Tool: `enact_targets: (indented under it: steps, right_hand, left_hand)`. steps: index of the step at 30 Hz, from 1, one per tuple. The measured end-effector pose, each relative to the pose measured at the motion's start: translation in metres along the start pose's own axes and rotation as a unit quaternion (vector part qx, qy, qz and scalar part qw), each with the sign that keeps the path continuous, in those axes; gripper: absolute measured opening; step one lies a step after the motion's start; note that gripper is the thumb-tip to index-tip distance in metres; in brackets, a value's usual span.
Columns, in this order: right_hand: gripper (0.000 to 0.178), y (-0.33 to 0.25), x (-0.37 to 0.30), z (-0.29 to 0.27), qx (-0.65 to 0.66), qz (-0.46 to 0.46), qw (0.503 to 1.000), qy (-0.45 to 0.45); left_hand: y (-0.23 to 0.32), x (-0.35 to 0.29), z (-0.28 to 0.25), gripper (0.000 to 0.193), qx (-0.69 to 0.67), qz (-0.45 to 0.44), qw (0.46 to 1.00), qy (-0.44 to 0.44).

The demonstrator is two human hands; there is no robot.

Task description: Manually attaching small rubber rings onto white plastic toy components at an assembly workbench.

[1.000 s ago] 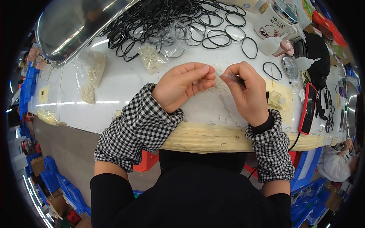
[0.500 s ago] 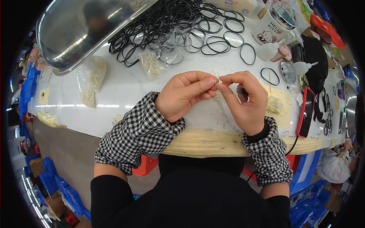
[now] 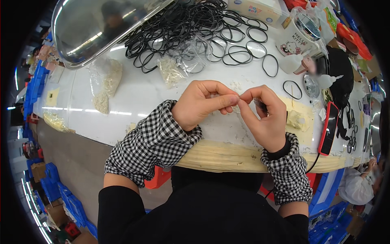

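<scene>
Gry flr, wht tbl, strip lts

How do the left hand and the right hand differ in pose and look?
The left hand points rightward; the right hand points up and leftward. A dark object is tucked inside the right hand; none shows in the left hand. A black band shows at the right hand's wrist, none at the left hand's. Both hands bring their fingertips to one spot, above black-and-white checked sleeves.
</scene>
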State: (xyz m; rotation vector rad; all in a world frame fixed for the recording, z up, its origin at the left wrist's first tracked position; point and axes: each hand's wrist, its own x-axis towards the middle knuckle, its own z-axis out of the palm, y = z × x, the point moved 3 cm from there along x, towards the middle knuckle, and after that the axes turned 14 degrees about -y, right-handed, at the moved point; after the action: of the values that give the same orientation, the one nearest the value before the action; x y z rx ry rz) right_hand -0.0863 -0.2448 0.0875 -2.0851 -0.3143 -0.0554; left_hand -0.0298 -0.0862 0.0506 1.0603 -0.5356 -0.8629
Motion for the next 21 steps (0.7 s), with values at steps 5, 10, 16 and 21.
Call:
enact_targets:
  steps: [5,10,16,21]
  right_hand:
    - [0.011,-0.004,-0.001,0.008,0.037,0.028,0.999,-0.017]
    - [0.009,-0.001,-0.007,0.013,0.055,0.051,0.997,0.01]
    - [0.01,-0.002,-0.008,0.025,0.081,0.04,0.994,0.057]
    - [0.01,-0.007,-0.007,0.029,0.051,0.014,0.995,0.081]
  left_hand:
    - [-0.001,-0.005,0.0,0.013,-0.006,-0.014,1.0,-0.013]
    - [-0.011,-0.004,0.0,0.014,-0.085,-0.023,0.996,-0.028]
    - [-0.024,-0.003,0.011,0.014,-0.246,0.004,0.968,-0.042]
    - [-0.025,-0.005,0.016,0.017,-0.268,0.009,0.962,-0.047]
